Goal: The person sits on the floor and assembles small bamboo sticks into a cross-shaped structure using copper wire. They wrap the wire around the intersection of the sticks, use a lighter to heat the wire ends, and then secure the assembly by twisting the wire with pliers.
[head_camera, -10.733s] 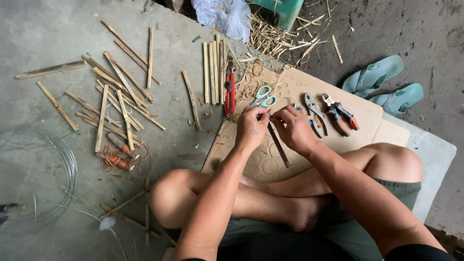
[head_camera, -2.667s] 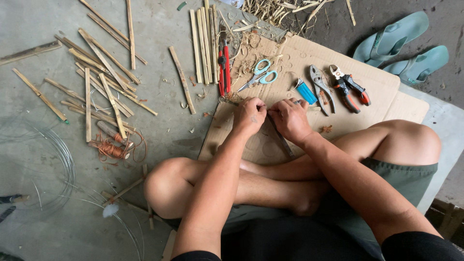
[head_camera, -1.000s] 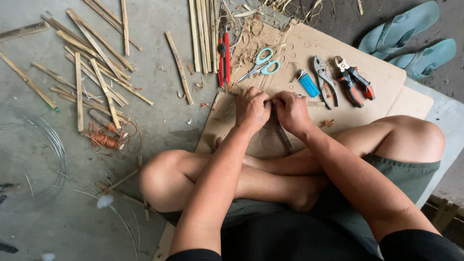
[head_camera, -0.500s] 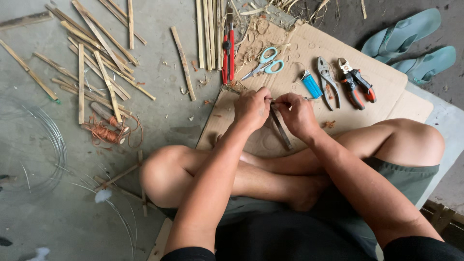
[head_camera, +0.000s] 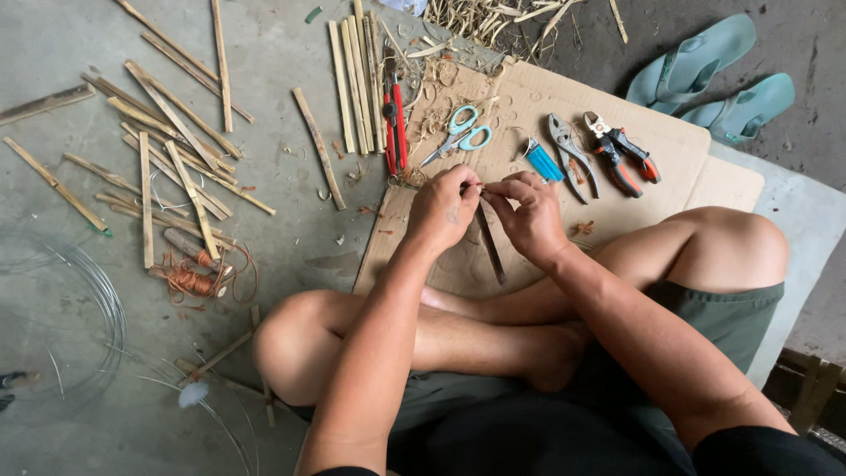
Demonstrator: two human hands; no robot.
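we work a thin bamboo strip over the cardboard sheet

the cardboard sheet at centre frame has bare room at its right edge. since a moment ago our left hand and right hand have drawn closer, both pinching the dark bamboo strip, so the work stays fine; scissors, pliers lie above.

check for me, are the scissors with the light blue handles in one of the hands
No, the scissors lie on the cardboard sheet beyond both hands, untouched.
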